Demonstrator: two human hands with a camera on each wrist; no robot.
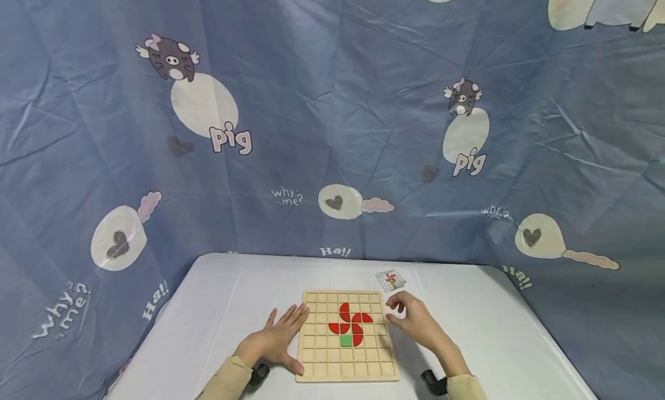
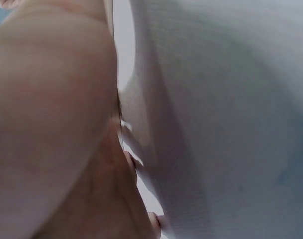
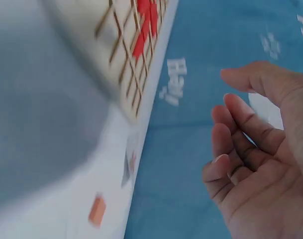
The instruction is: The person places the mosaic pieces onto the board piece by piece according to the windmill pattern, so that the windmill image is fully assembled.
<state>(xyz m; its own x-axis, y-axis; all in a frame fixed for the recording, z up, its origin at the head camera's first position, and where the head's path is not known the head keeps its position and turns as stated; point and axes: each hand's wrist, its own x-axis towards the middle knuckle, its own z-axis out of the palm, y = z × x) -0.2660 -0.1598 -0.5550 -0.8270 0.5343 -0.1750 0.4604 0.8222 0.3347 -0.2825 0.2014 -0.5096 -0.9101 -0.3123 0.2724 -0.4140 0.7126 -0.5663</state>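
A square wooden grid board lies on the table, its cells marked by raised lines. Several red rounded pieces form a pinwheel on it, and a green square piece sits at the pinwheel's lower left. My left hand rests along the board's left edge, fingers spread and thumb near the lower corner. Just off the board's right edge is my right hand, raised, its fingers loosely bent. In the right wrist view nothing lies between thumb and fingers. A small orange block lies on the table.
A small pattern card with a red pinwheel printed on a grid lies beyond the board's upper right corner. The white tabletop runs up to a blue cloth backdrop with pig prints. Black straps circle both wrists.
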